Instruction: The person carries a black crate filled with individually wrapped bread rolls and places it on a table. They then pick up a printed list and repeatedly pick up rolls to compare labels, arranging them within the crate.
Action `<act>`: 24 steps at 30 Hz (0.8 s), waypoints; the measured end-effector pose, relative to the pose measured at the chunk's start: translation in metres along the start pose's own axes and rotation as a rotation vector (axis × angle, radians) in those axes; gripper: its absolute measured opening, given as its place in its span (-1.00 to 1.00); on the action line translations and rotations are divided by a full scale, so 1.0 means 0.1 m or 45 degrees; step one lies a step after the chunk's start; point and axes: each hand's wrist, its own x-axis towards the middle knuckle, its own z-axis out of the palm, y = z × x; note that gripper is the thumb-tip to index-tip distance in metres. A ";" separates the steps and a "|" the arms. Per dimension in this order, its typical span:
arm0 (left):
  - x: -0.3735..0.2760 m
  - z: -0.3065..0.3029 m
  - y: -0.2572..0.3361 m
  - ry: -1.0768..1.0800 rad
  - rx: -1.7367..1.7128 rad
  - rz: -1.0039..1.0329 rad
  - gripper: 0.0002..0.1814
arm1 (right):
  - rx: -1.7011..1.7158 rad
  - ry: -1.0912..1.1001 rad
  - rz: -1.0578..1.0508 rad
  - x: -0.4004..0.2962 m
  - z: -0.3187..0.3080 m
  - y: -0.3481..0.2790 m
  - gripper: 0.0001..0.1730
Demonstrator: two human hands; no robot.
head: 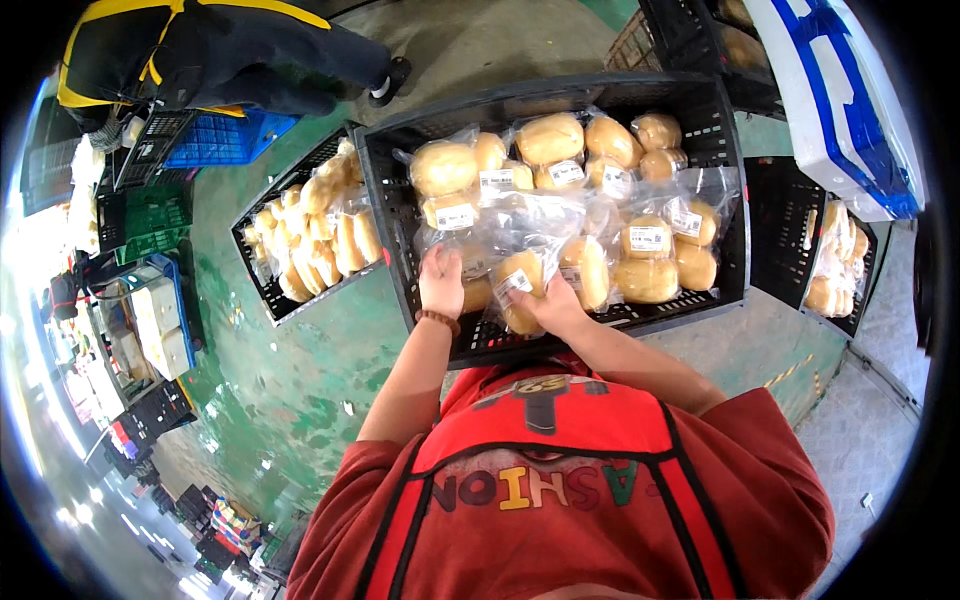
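A black plastic crate [555,91] stands before me, holding several clear bags of pale yellow, rounded produce, perhaps potatoes, with white printed labels. My right hand [553,304] grips a labelled bag of produce [521,274] near the crate's front edge, thumb over the bag. At the front left, my left hand [441,281] rests against another clear bag [474,270]; whether its fingers close on the plastic is hidden. A bead bracelet circles my left wrist. Behind my hands, more labelled bags [444,169] lie in rows across the crate.
Left of the crate, a lower black crate [262,296] holds more bagged produce. Another black crate [862,319] with bags stands at the right, below a white foam box [817,142] with blue tape. A person in dark clothes [262,56] is at the upper left, near a blue crate [225,139].
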 end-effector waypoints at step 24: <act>-0.56 0.48 0.71 -0.338 0.866 0.984 -0.30 | -0.645 -0.434 -0.045 -0.09 -0.43 -0.44 -0.45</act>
